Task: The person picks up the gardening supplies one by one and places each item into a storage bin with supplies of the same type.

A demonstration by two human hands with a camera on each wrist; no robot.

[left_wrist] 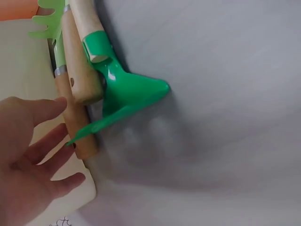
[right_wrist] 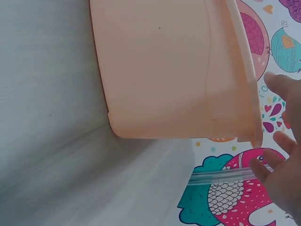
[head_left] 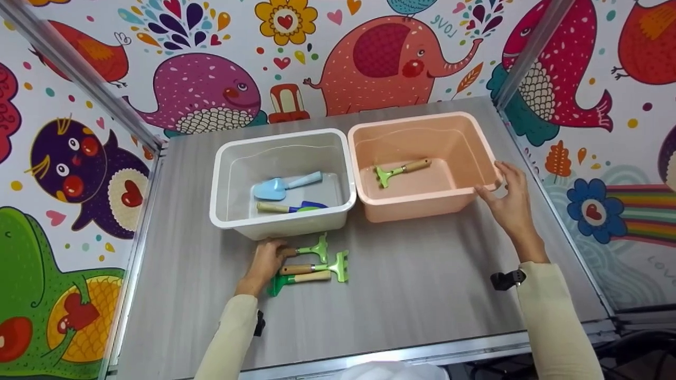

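My left hand (head_left: pixel 265 264) is at the wooden handle end of a light green hand rake (head_left: pixel 320 249), in front of the white bin. In the left wrist view its thumb and spread fingers lie beside that handle (left_wrist: pixel 75 115), not curled round it. A second light green rake (head_left: pixel 342 266) and a dark green trowel (head_left: pixel 276 285) with a wooden handle lie close by. My right hand (head_left: pixel 511 203) is at the front right corner of the peach bin (head_left: pixel 422 203), fingers loosely spread. From the right wrist, the thumb appears apart from the rim.
The white bin (head_left: pixel 285 227) holds a light blue trowel (head_left: pixel 272 189) and a wooden-handled blue and green tool (head_left: pixel 288 208). Another light green rake (head_left: pixel 401 170) lies inside the peach bin. Patterned panels and metal posts bound the grey table (head_left: pixel 412 285).
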